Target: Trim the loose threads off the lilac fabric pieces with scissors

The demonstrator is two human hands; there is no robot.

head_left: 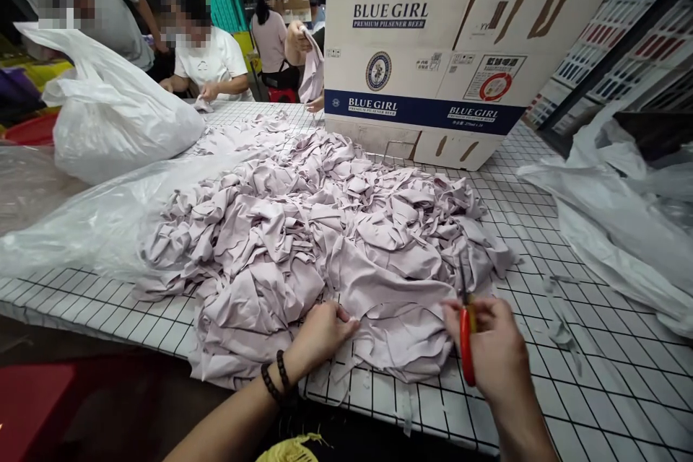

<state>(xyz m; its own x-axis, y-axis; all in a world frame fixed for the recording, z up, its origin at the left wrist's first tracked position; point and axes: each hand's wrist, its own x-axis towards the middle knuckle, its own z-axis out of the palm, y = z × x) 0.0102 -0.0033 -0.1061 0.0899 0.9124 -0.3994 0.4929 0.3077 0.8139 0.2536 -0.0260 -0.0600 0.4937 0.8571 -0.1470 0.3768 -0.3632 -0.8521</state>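
head view: the right hand (501, 346) is mostly closed, fingers wrapped round the red-handled scissors (466, 346), thumb and forefinger drawn in beside the cloth. the left hand (325, 332) is curled nearly shut, thumb and finger seeming to pinch the near edge of a pale lilac cloth piece (401, 314) that lies between the two hands. the blades point away from the body, over the right side of the cloth heap (271, 231); whether they are parted is too fine to tell.

that is where i'd worry first: with the points so near loose folds, a small swing of the right wrist could snag or nick a piece lying underneath. the left fingertips sit apart from the blades, but drawing the hands together could bring skin near metal. the bead bracelets (274, 377) on the left wrist might catch a thin strip.

further out, the heap hangs over the near edge of the grid-patterned surface (525, 231), so a tug on tangled pieces could pull some to the floor. small scraps (560, 332) on the right could get mixed in with good cloth. beyond, the upright carton (401, 72) stands close behind the heap and could be nudged if the pile is shoved back.
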